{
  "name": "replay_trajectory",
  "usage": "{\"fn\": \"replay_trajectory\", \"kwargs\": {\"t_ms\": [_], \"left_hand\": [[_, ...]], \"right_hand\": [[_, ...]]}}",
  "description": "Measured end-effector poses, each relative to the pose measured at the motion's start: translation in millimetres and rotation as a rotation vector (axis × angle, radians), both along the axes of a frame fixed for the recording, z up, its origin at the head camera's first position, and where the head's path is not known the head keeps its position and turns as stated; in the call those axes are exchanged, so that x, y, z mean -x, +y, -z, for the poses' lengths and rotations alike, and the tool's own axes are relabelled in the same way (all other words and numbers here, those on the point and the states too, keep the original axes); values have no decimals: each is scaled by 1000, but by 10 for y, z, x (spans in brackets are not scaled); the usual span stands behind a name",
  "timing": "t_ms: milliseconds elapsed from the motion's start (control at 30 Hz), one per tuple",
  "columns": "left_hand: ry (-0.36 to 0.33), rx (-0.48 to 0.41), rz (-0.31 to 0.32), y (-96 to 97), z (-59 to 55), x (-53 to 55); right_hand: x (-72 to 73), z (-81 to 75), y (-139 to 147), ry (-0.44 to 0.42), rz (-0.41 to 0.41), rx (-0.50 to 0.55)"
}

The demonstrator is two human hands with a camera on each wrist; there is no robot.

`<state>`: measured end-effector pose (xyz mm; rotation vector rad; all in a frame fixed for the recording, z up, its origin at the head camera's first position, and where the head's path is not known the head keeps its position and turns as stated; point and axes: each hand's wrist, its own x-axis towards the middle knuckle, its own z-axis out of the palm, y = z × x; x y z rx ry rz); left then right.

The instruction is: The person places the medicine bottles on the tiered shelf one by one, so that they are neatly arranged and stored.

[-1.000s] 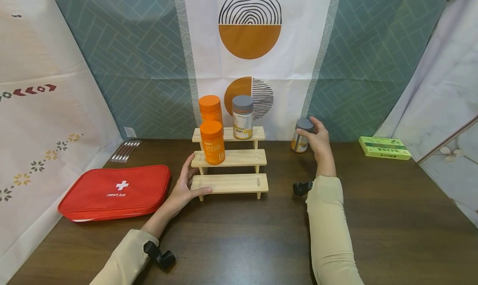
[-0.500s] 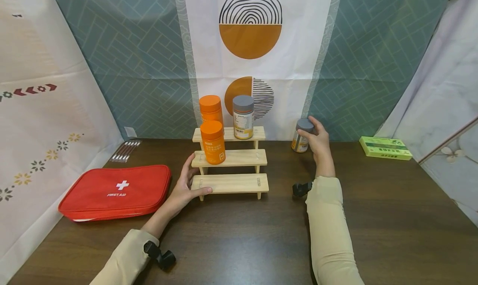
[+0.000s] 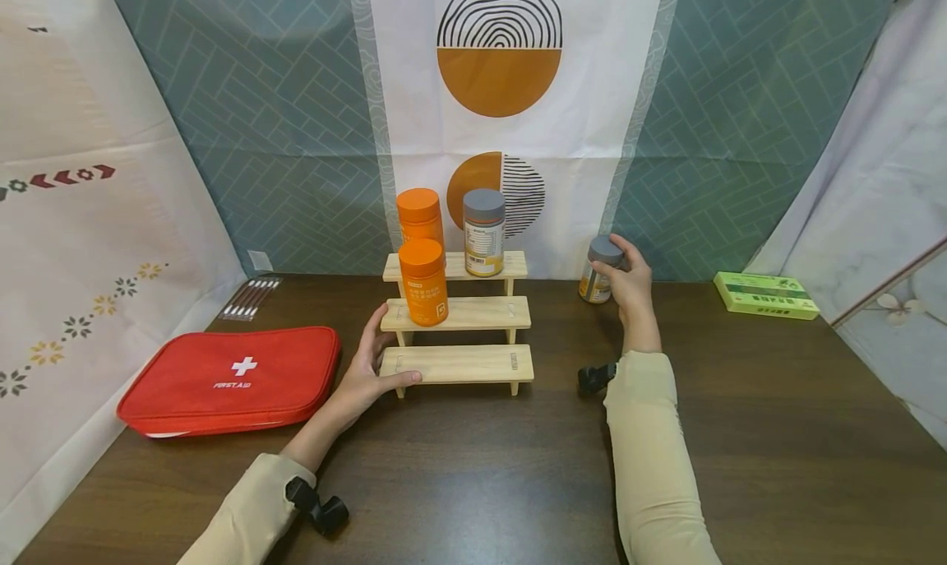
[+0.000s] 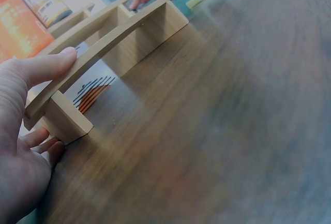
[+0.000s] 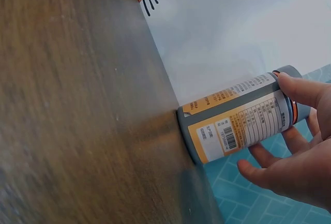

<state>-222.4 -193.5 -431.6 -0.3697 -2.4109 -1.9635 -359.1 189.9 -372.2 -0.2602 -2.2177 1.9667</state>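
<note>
A three-step wooden stand (image 3: 459,363) stands near the middle of the table. My left hand (image 3: 364,377) grips its left end, thumb on the lowest step and fingers along the side; the left wrist view shows the thumb (image 4: 49,69) on the board's edge. One orange bottle (image 3: 423,289) is on the middle step, another orange bottle (image 3: 419,210) on the top step, partly hidden behind it. Right of that stands a grey-lidded bottle (image 3: 484,240). My right hand (image 3: 630,281) holds a second grey-lidded bottle (image 5: 238,123) round its lid end, its base at the table.
At the left lies a red first-aid pouch (image 3: 229,384), with a pack of cotton swabs (image 3: 250,299) behind it. A green and yellow box (image 3: 765,294) lies at the far right. Patterned cloth (image 3: 311,121) hangs along the table's back edge.
</note>
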Motion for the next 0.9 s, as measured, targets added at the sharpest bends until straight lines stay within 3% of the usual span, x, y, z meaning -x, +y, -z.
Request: {"fn": "replay_trajectory", "kwargs": {"t_ms": [600, 900], "left_hand": [[-12, 6, -2, 1, -10, -10], [-11, 10, -5, -6, -9, -7]], "right_hand": [[-1, 34, 7, 19, 13, -10], [-26, -38, 18, 45, 24, -1]]}}
